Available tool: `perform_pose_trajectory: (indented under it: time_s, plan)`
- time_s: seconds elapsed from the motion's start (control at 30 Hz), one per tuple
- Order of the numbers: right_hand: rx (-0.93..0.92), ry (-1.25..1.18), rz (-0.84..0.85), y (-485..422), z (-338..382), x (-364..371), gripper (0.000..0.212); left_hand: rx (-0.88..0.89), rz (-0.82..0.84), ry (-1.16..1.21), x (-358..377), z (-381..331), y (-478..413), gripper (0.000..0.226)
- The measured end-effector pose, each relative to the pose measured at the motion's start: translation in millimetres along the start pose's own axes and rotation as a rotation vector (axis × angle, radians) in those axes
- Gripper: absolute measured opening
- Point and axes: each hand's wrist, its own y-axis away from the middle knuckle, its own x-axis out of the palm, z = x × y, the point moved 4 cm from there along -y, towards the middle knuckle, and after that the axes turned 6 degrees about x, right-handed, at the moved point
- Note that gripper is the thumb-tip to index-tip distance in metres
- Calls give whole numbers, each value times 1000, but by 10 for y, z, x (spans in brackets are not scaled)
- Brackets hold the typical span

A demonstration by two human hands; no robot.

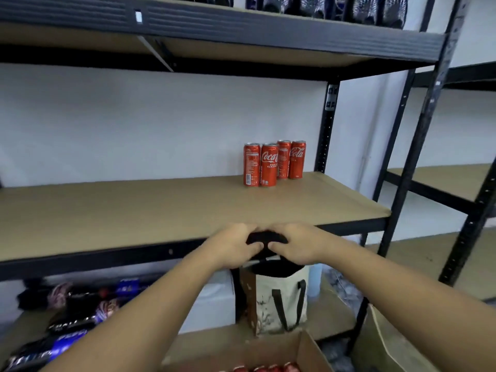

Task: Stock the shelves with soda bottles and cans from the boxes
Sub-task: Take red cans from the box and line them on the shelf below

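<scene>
Several red cola cans stand in a cluster at the back right of the middle shelf. My left hand and my right hand meet at the shelf's front edge. Both grip a dark black object between them; what it is cannot be told. An open cardboard box sits below me, with red can tops showing at the frame's bottom edge.
Dark soda bottles lie on the lower shelf at left. A pale tote bag stands under my hands. More dark bottles line the top shelf. Another cardboard box is at right, beside a black upright.
</scene>
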Motion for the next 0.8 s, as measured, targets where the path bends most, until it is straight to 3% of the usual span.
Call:
perform_pose_trajectory:
  time_s: [0.13,0.27,0.57,0.7,0.8]
  plan:
    - [-10,34,-54,519,91,180,53,42,-3,-57,229,-188,500,42]
    - [15,50,22,945,69,550,60,21,87,-72,642,-258,908,57]
    - [189,-9,273,1541,-204,1851,61,-148,297,92,1980,26,1496,50]
    - [273,-115,386,1641,-339,2343,41,-190,363,116,2436,189,1562,39]
    - [337,-152,458,1647,-487,2762,50,-254,412,153,2758,368,1572,43]
